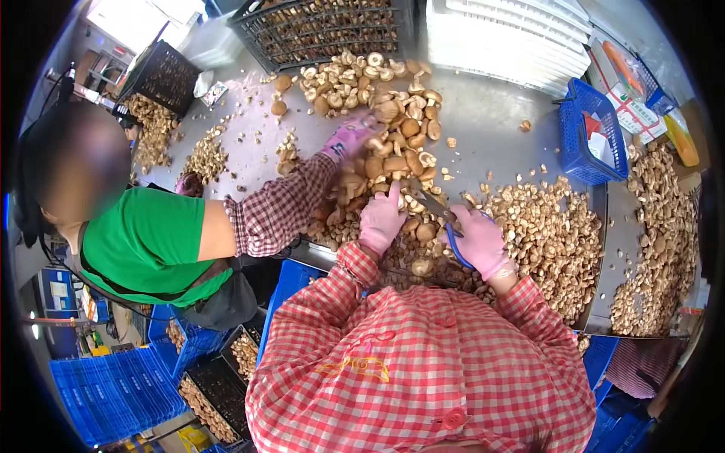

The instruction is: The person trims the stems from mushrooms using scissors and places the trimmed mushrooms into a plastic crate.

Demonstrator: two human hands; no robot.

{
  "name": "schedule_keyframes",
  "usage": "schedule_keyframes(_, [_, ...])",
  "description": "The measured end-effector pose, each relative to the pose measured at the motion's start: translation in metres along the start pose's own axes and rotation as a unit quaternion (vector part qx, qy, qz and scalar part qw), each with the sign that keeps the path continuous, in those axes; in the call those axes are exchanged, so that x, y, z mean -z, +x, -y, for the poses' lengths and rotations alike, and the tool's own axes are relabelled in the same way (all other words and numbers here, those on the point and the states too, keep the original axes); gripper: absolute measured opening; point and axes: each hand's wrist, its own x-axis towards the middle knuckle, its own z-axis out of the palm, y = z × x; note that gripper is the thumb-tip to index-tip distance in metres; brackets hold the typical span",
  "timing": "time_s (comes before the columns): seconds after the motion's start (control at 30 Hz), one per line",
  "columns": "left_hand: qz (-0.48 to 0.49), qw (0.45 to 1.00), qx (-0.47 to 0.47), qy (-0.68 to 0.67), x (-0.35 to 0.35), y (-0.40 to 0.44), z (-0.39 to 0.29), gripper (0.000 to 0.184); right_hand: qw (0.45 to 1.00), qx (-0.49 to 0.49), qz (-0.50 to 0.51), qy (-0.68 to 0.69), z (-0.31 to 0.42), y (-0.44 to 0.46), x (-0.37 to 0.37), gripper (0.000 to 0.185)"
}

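My right hand (480,243), in a pink glove, is closed around the blue-handled scissors (455,245). Their metal blades point up and left toward my left hand. My left hand (381,220), also pink-gloved, is closed on a mushroom (411,202) beside the blade tips; its fingers partly cover it. Brown-capped mushrooms (396,162) lie heaped just beyond both hands. To the right of my right hand spreads a large pile of small cut mushroom pieces (547,234). More pieces lie below my hands, close to my checked jacket.
At left, a co-worker in a green shirt (143,234) reaches a gloved hand (351,136) into the heap. A black crate (325,34) of mushrooms stands at the back, near stacked white trays (510,41). A blue basket (593,132) sits at right on the metal table (483,113).
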Motion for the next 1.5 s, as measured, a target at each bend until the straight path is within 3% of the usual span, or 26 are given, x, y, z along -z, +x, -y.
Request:
schedule_keyframes(0.1, [-0.040,0.999,0.013,0.016,-0.015,-0.002,0.003,0.068,0.995,0.082,-0.021,-0.047,-0.003,0.010,-0.005,0.051])
schedule_keyframes(0.27, [-0.097,0.995,0.014,0.013,-0.028,-0.007,0.008,0.053,0.990,0.048,0.055,-0.123,0.004,0.020,-0.001,0.054])
schedule_keyframes(0.37, [-0.169,0.980,-0.039,-0.099,-0.034,-0.011,0.019,0.029,0.986,0.044,0.083,-0.137,0.006,0.024,-0.001,0.055])
schedule_keyframes(0.4, [-0.170,0.980,-0.042,-0.097,-0.031,-0.015,0.021,0.029,0.986,0.045,0.090,-0.135,0.007,0.026,-0.002,0.056])
schedule_keyframes(0.47, [-0.154,0.963,-0.043,-0.217,-0.023,-0.024,0.026,0.025,0.988,0.041,0.083,-0.127,0.007,0.027,-0.002,0.056])
schedule_keyframes(0.53, [-0.136,0.966,-0.036,-0.216,-0.013,-0.036,0.029,0.025,0.985,0.024,0.097,-0.139,0.009,0.027,-0.002,0.055])
schedule_keyframes(0.63, [-0.266,0.906,-0.098,-0.314,0.013,-0.053,0.031,0.028,0.984,0.040,0.084,-0.149,0.012,0.027,-0.003,0.050])
schedule_keyframes(0.73, [-0.407,0.858,-0.218,-0.227,0.079,-0.067,0.023,0.028,0.987,0.065,0.077,-0.126,0.016,0.029,0.001,0.043])
schedule_keyframes(0.83, [-0.513,0.803,-0.278,-0.121,0.140,-0.075,0.023,0.031,0.990,0.073,0.080,-0.091,0.019,0.035,0.007,0.035])
schedule_keyframes(0.9, [-0.641,0.669,-0.366,-0.089,0.183,-0.062,0.019,0.041,0.991,0.069,0.085,-0.081,0.014,0.037,0.004,0.033])
schedule_keyframes(0.97, [-0.714,0.592,-0.343,-0.148,0.205,-0.030,0.020,0.040,0.993,0.053,0.078,-0.066,0.003,0.034,0.000,0.030])
schedule_keyframes(1.03, [-0.732,0.588,-0.332,-0.088,0.255,0.003,-0.002,0.033,0.994,0.057,0.070,-0.060,-0.010,0.028,-0.004,0.031])
schedule_keyframes(1.13, [-0.633,0.694,-0.343,-0.011,0.347,0.095,-0.022,0.052,0.995,0.035,0.085,-0.043,-0.009,0.018,0.013,0.035])
schedule_keyframes(1.17, [-0.588,0.794,-0.153,-0.029,0.349,0.113,-0.036,0.049,0.996,0.033,0.082,-0.024,-0.010,0.015,0.016,0.037])
schedule_keyframes(1.2, [-0.546,0.828,-0.126,-0.004,0.351,0.142,-0.022,0.073,0.996,0.030,0.080,-0.003,-0.011,0.012,0.017,0.040])
schedule_keyframes(1.3, [-0.476,0.847,-0.229,-0.059,0.328,0.159,-0.017,0.060,0.996,-0.012,0.080,0.038,-0.016,0.000,0.020,0.043])
schedule_keyframes(1.37, [-0.405,0.869,-0.276,-0.068,0.270,0.152,-0.013,0.048,0.990,-0.053,0.109,0.077,-0.021,-0.007,0.016,0.045])
schedule_keyframes(1.4, [-0.374,0.879,-0.287,-0.070,0.239,0.141,-0.017,0.043,0.989,-0.062,0.110,0.080,-0.024,-0.011,0.017,0.045])
schedule_keyframes(1.47, [-0.164,0.949,-0.194,-0.189,0.192,0.099,-0.035,0.032,0.986,-0.057,0.090,0.128,-0.028,-0.019,0.019,0.046])
schedule_keyframes(1.5, [-0.193,0.935,-0.240,-0.178,0.154,0.095,-0.024,0.031,0.983,-0.066,0.105,0.135,-0.034,-0.021,0.019,0.047])
